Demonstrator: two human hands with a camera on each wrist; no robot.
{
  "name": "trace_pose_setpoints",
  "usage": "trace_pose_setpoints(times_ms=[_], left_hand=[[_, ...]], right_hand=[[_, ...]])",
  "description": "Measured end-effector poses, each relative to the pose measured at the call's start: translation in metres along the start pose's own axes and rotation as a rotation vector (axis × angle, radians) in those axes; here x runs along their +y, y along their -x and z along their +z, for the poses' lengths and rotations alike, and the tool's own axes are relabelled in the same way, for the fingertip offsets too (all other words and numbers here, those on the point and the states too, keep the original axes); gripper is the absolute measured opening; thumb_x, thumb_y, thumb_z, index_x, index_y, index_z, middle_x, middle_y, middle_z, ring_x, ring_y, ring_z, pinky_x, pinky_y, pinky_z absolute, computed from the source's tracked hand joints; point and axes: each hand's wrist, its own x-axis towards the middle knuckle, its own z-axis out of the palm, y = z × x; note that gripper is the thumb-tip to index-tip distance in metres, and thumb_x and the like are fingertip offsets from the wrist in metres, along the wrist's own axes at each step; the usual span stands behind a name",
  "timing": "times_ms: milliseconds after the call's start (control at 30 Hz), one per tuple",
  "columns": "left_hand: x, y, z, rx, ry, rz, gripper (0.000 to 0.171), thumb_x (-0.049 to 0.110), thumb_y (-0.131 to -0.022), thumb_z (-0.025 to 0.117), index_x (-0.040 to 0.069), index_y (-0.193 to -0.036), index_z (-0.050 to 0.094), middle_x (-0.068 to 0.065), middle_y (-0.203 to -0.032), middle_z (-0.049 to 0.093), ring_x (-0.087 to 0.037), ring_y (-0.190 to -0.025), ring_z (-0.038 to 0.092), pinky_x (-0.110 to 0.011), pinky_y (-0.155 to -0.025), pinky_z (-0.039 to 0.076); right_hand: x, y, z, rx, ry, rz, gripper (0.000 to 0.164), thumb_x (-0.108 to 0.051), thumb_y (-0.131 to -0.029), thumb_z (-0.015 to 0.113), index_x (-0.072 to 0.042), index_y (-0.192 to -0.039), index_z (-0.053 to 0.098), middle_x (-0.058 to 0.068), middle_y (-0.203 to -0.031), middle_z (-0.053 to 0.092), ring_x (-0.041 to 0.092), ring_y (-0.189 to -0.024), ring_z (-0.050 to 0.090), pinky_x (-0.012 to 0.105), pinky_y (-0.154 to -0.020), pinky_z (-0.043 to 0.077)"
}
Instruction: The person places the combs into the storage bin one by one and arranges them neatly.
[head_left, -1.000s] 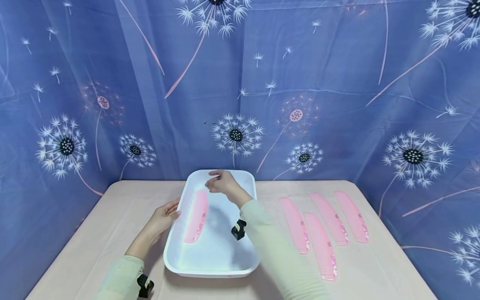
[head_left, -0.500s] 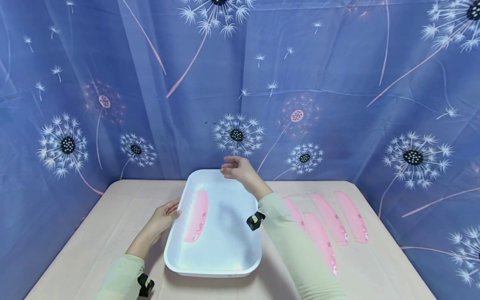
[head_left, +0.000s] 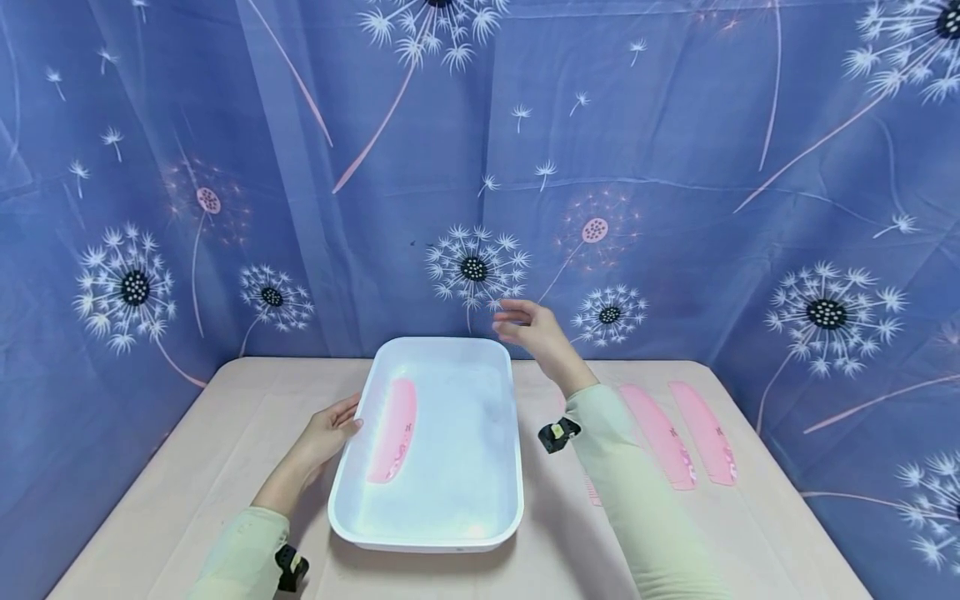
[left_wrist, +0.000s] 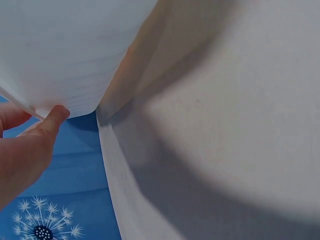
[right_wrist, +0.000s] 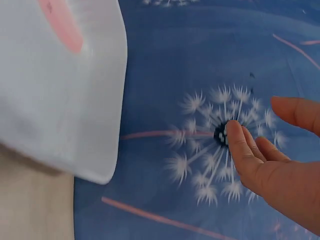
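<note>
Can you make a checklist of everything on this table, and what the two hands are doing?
Surface: pale pink table, covered with cloth.
Job's things: white tray with one pink comb lying inside; two pink combs in plain view to its right, others hidden by the sleeve.
Clutter: nothing seen.
Hands: left hand touches the tray's left rim; right hand hangs open above the tray's far right corner, holding nothing.
Cables: nothing seen.
Surroundings: blue dandelion curtain behind and beside.
</note>
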Motion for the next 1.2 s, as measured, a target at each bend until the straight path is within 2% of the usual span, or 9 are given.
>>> trace_pose_setpoints(times_ms=[233, 467, 567, 700, 967, 1100, 1200], left_hand=[[0.001, 0.001, -0.001, -0.005, 0.006, 0.012, 0.052, 0.002, -0.098, 0.047, -0.005, -0.147, 0.029, -0.027, -0.148, 0.034, -0.039, -0.137, 0.034, -0.043, -0.113, 0.033], [0.001, 0.002, -0.002, -0.01, 0.0, 0.0, 0.053, 0.003, -0.099, 0.047, -0.004, -0.148, 0.029, -0.026, -0.149, 0.034, -0.038, -0.137, 0.033, -0.042, -0.114, 0.033], [0.002, 0.003, -0.002, -0.015, -0.004, -0.002, 0.053, 0.004, -0.099, 0.047, -0.004, -0.148, 0.029, -0.026, -0.149, 0.034, -0.038, -0.138, 0.033, -0.042, -0.114, 0.033], [0.002, 0.003, -0.002, -0.026, -0.01, 0.001, 0.053, 0.005, -0.099, 0.047, -0.003, -0.148, 0.029, -0.026, -0.149, 0.034, -0.038, -0.138, 0.033, -0.043, -0.114, 0.033], [0.003, 0.004, -0.003, -0.023, -0.025, -0.007, 0.054, 0.007, -0.099, 0.048, -0.001, -0.149, 0.029, -0.025, -0.149, 0.034, -0.038, -0.138, 0.034, -0.044, -0.114, 0.033], [0.003, 0.005, -0.002, -0.023, -0.03, -0.016, 0.054, 0.008, -0.099, 0.048, 0.001, -0.149, 0.029, -0.024, -0.149, 0.035, -0.037, -0.138, 0.034, -0.044, -0.114, 0.033], [0.003, 0.004, -0.002, -0.022, -0.029, -0.015, 0.054, 0.008, -0.099, 0.048, 0.0, -0.149, 0.029, -0.024, -0.149, 0.034, -0.037, -0.138, 0.034, -0.044, -0.114, 0.033]], right_hand=[[0.009, 0.007, -0.029, 0.025, -0.036, 0.019, 0.054, 0.001, -0.094, 0.056, 0.005, -0.144, 0.035, 0.025, -0.136, 0.049, 0.039, -0.126, 0.048, 0.034, -0.104, 0.048], [0.021, 0.016, -0.057, 0.059, 0.001, 0.043, 0.057, -0.002, -0.094, 0.057, 0.004, -0.146, 0.032, 0.026, -0.138, 0.046, 0.036, -0.124, 0.05, 0.035, -0.106, 0.046], [0.028, 0.02, -0.069, 0.077, 0.014, 0.055, 0.057, -0.004, -0.095, 0.057, 0.003, -0.146, 0.032, 0.025, -0.137, 0.046, 0.03, -0.12, 0.054, 0.036, -0.107, 0.044], [0.039, 0.026, -0.082, 0.095, 0.02, 0.057, 0.057, -0.003, -0.095, 0.057, 0.005, -0.145, 0.032, 0.025, -0.136, 0.046, 0.02, -0.111, 0.058, 0.032, -0.105, 0.047], [0.055, 0.038, -0.099, 0.141, 0.008, 0.09, 0.058, -0.001, -0.095, 0.057, 0.006, -0.146, 0.03, 0.024, -0.134, 0.047, 0.004, -0.095, 0.061, 0.026, -0.1, 0.05], [0.062, 0.043, -0.104, 0.149, 0.007, 0.111, 0.058, 0.002, -0.095, 0.054, 0.007, -0.146, 0.028, 0.027, -0.137, 0.044, 0.022, -0.111, 0.061, 0.027, -0.101, 0.049], [0.068, 0.047, -0.108, 0.147, 0.02, 0.14, 0.058, 0.001, -0.096, 0.053, 0.006, -0.147, 0.026, 0.028, -0.14, 0.042, 0.032, -0.125, 0.051, 0.027, -0.101, 0.049]])
